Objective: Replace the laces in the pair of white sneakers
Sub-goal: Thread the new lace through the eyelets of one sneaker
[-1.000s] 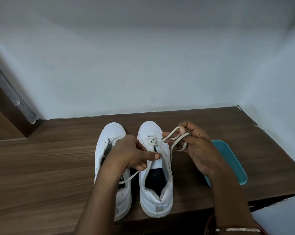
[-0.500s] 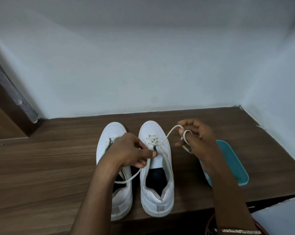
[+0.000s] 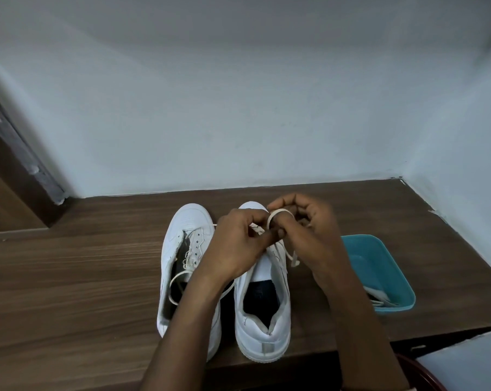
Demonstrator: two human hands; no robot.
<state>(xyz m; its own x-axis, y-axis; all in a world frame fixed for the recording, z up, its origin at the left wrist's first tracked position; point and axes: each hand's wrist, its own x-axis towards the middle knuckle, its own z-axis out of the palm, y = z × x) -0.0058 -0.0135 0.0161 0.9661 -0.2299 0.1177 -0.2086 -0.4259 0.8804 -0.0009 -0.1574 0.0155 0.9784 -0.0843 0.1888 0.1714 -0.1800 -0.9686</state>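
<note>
Wooden tabletop [image 3: 69, 277]; at 12 o'clock on the right sneaker [image 3: 262, 320], left hand [image 3: 233, 246] and right hand [image 3: 312, 232] pinch the lace [image 3: 278, 213]; slack could undo the knot.

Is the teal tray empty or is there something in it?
Not empty. The teal tray holds pale flat strips at its near end; its far part is bare. What the strips are cannot be told.

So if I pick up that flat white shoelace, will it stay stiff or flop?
Probably floppy: the flat white shoelace loops tightly round a finger of the right hand, and its end droops beside the right-hand white sneaker. Likely light too, since a mere pinch seems to hold it.
</note>
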